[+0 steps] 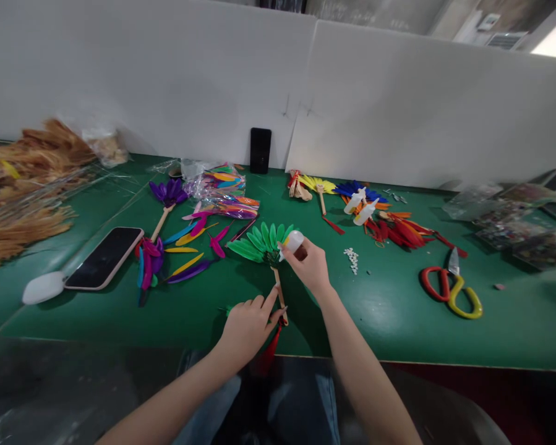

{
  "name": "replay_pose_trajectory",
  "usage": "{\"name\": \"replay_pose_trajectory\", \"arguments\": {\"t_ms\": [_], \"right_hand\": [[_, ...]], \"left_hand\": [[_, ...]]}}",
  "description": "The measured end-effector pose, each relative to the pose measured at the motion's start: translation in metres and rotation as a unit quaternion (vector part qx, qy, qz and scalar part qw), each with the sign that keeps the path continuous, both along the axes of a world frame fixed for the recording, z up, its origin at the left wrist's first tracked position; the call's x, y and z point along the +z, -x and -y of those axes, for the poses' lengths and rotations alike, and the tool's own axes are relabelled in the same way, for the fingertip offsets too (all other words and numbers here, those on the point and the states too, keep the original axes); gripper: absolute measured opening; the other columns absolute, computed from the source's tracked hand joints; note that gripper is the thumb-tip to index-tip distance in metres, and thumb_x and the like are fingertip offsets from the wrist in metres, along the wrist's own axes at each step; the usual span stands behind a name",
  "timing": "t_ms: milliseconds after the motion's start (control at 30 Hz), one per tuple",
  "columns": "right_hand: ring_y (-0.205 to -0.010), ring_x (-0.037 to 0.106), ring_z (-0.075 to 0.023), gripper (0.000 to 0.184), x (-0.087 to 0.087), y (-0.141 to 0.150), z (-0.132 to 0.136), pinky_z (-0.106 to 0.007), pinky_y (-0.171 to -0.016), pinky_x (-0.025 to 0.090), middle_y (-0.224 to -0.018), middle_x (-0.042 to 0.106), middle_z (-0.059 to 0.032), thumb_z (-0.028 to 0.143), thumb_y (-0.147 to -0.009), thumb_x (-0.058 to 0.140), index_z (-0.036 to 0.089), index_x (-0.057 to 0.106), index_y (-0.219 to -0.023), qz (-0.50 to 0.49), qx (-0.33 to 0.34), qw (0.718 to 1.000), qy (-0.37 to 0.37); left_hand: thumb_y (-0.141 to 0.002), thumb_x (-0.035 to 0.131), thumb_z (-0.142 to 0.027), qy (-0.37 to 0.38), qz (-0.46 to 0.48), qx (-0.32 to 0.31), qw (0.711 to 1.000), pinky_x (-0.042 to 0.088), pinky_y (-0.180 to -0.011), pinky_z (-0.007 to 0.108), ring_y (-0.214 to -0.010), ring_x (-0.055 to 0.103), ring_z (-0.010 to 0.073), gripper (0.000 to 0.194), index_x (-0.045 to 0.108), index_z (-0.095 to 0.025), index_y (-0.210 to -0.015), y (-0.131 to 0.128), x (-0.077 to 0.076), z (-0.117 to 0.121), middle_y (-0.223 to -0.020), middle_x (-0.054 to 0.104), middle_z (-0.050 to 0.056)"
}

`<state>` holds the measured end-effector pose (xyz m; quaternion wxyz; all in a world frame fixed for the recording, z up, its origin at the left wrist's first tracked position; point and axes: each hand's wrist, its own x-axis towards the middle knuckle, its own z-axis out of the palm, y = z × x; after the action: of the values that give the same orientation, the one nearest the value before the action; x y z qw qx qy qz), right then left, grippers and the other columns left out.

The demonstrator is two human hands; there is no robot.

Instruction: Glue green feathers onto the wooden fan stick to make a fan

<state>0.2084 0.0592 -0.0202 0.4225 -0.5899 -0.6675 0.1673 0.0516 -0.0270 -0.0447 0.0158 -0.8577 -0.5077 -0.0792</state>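
A green feather fan (259, 241) lies on the green table in front of me, its feathers spread away from me. My left hand (250, 321) holds its wooden handle between index finger and thumb. From the handle's near end a red tassel (272, 347) hangs over the table edge. My right hand (310, 266) grips a small white glue bottle (293, 241), tipped with its nozzle down at the base of the feathers. Whether the nozzle touches the fan I cannot tell. Small white beads (352, 259) lie in a loose pile right of my right hand.
Loose coloured feathers (189, 266), a purple fan (167, 193) and a phone (105, 258) are on the left. Bagged feathers (224, 188) and a yellow fan (319, 185) lie behind. Glue bottles (365, 212), red feathers (401, 232) and scissors (454, 281) are on the right.
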Motion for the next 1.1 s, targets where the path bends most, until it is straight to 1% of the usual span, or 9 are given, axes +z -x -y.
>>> {"name": "replay_pose_trajectory", "arguments": {"t_ms": [100,267,367,467,533,600,667,867,1100], "right_hand": [[-0.045,0.042,-0.0108,0.032,0.0044,0.0015,0.0027,-0.022,-0.045,0.033,-0.050,0.048,0.0022,0.049,-0.076,0.054,0.018,0.055,-0.068,0.023,0.011,1.000,0.004],[-0.045,0.042,-0.0107,0.033,0.0066,0.0041,0.0051,-0.022,-0.045,0.032,-0.050,0.048,0.0021,0.050,-0.077,0.053,0.018,0.055,-0.069,0.024,0.032,0.999,0.011],[-0.045,0.043,-0.0107,0.032,0.0077,0.0045,0.0064,-0.022,-0.045,0.032,-0.051,0.049,0.0018,0.049,-0.077,0.054,0.018,0.055,-0.069,0.015,0.049,0.998,0.022],[-0.046,0.044,-0.0109,0.031,0.0087,0.0047,0.0074,-0.022,-0.044,0.033,-0.053,0.052,0.0009,0.047,-0.076,0.056,0.017,0.057,-0.072,-0.015,0.060,0.998,0.033],[-0.046,0.044,-0.0109,0.031,0.0080,0.0049,0.0071,-0.022,-0.044,0.034,-0.055,0.053,0.0004,0.047,-0.076,0.056,0.016,0.058,-0.074,-0.054,0.046,0.997,0.024],[-0.046,0.044,-0.0105,0.032,0.0060,0.0049,0.0060,-0.022,-0.044,0.035,-0.056,0.053,0.0005,0.048,-0.076,0.056,0.016,0.058,-0.075,-0.094,0.016,0.995,0.004],[-0.044,0.043,-0.0101,0.032,0.0038,0.0045,0.0046,-0.022,-0.043,0.035,-0.055,0.053,0.0010,0.048,-0.075,0.056,0.017,0.058,-0.074,-0.104,-0.009,0.994,-0.012],[-0.044,0.041,-0.0109,0.033,0.0048,0.0029,0.0050,-0.022,-0.045,0.033,-0.050,0.047,0.0025,0.050,-0.075,0.055,0.019,0.053,-0.065,0.004,-0.005,1.000,-0.004],[-0.045,0.042,-0.0113,0.035,0.0069,0.0043,0.0068,-0.022,-0.046,0.032,-0.050,0.046,0.0024,0.051,-0.077,0.052,0.020,0.048,-0.064,0.033,0.017,0.999,-0.001]], "left_hand": [[-0.091,0.041,-0.037,0.014,-0.001,0.005,1.000,0.038,-0.048,0.025,-0.058,0.060,0.0172,0.040,0.052,-0.018,-0.123,-0.0007,0.0024,0.0003,-0.067,0.060,0.003],[-0.091,0.041,-0.037,0.021,0.002,0.011,1.000,0.039,-0.048,0.024,-0.059,0.060,0.0174,0.040,0.051,-0.018,-0.124,-0.0006,0.0035,0.0003,-0.067,0.060,0.003],[-0.091,0.041,-0.037,0.018,0.000,0.009,1.000,0.039,-0.048,0.025,-0.059,0.060,0.0178,0.040,0.051,-0.018,-0.125,-0.0003,0.0034,0.0002,-0.067,0.060,0.003],[-0.091,0.042,-0.036,0.016,0.002,0.008,1.000,0.039,-0.048,0.025,-0.058,0.060,0.0178,0.040,0.051,-0.018,-0.124,-0.0006,0.0034,0.0004,-0.067,0.060,0.003],[-0.091,0.041,-0.036,0.016,0.006,0.009,1.000,0.039,-0.048,0.025,-0.059,0.060,0.0177,0.040,0.051,-0.018,-0.124,-0.0008,0.0032,0.0007,-0.067,0.060,0.003],[-0.091,0.041,-0.036,0.019,0.009,0.011,1.000,0.039,-0.049,0.024,-0.059,0.060,0.0173,0.040,0.051,-0.018,-0.124,-0.0009,0.0027,0.0011,-0.067,0.059,0.003],[-0.091,0.040,-0.037,0.019,0.009,0.013,1.000,0.039,-0.049,0.024,-0.060,0.060,0.0166,0.040,0.051,-0.019,-0.125,-0.0007,0.0022,0.0012,-0.067,0.059,0.003],[-0.092,0.038,-0.038,0.004,0.004,0.006,1.000,0.038,-0.048,0.024,-0.058,0.059,0.0167,0.042,0.050,-0.018,-0.126,-0.0003,0.0016,0.0004,-0.066,0.059,0.003],[-0.091,0.039,-0.038,-0.006,0.002,0.004,1.000,0.038,-0.047,0.024,-0.056,0.059,0.0165,0.040,0.052,-0.018,-0.124,-0.0003,0.0008,0.0008,-0.066,0.060,0.003]]}}
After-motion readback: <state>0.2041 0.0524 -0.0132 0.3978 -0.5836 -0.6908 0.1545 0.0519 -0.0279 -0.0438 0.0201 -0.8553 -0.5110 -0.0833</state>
